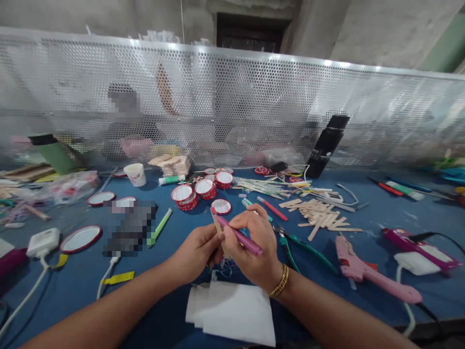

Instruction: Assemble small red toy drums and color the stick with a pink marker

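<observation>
My right hand (254, 247) is closed on a pink marker pen (240, 236), its tip pointing up and left. My left hand (198, 252) pinches a thin wooden craft stick (218, 225) right against the pen tip. Both hands hover over the blue table (174, 300), just above a white folded paper (232, 310) that lies near the front edge. A gold bracelet (279, 282) sits on my right wrist.
Round red-rimmed mirrors (80, 238) and stacked red lids (185, 196) lie to the left and behind. A pile of wooden sticks (319, 215), green-handled pliers (308, 249) and a pink glue gun (363, 271) are at the right. A perforated metal screen (232, 102) closes the back; a person sits behind it.
</observation>
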Demonstrator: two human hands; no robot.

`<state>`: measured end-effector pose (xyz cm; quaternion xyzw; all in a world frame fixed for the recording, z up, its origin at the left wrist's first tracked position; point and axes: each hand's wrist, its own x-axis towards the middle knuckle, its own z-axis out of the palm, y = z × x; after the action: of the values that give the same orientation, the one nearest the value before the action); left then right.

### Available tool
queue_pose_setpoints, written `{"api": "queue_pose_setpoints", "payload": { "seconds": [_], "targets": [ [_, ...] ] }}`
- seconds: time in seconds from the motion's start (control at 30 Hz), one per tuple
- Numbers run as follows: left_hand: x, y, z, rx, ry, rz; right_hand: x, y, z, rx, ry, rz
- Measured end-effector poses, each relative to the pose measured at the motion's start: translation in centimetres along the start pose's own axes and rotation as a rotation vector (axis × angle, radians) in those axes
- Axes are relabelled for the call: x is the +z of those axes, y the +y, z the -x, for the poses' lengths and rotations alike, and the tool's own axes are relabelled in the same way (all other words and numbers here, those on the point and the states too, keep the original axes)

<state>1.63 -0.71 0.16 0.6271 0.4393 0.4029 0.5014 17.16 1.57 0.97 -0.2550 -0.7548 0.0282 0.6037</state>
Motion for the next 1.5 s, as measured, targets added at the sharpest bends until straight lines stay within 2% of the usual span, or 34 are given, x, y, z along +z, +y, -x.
{"api": "queue_pose_setpoints", "payload": {
  "seconds": [1.5],
  "targets": [
    [0.05, 0.15, 0.09, 0.003, 0.016, 0.01, -0.02, -0.03, -0.13, 0.006, -0.013, 0.016]
  ]
}}
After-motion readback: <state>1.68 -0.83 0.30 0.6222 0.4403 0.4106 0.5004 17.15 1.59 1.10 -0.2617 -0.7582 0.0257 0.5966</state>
